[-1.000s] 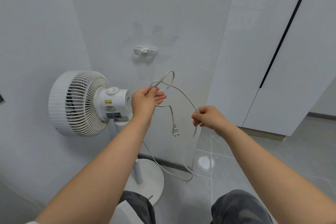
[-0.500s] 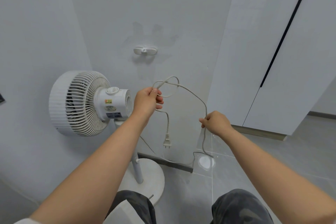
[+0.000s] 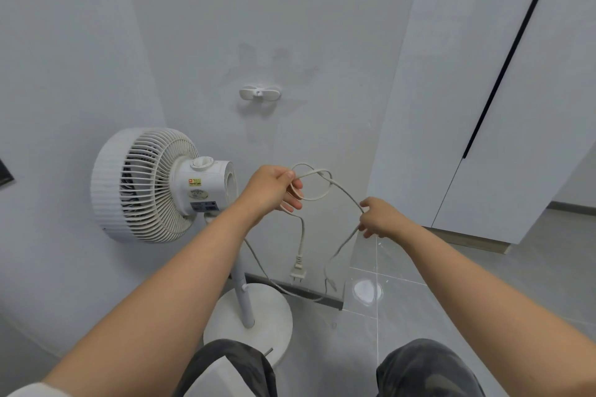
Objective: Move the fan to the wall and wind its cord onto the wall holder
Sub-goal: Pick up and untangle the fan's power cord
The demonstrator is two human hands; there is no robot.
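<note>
From my head, looking down: the fan [image 3: 145,184] stands close against the wall [image 3: 290,26], so I judge that half done. My left grip [image 3: 271,188] is curled round a small loop of the cord [image 3: 344,189], and the plug [image 3: 298,272] dangles below it. My right grip [image 3: 380,217] pinches the cord further along, the slack trailing toward the floor [image 3: 451,300]. The wall holder [image 3: 259,93] above is bare, so all the winding remains.
</note>
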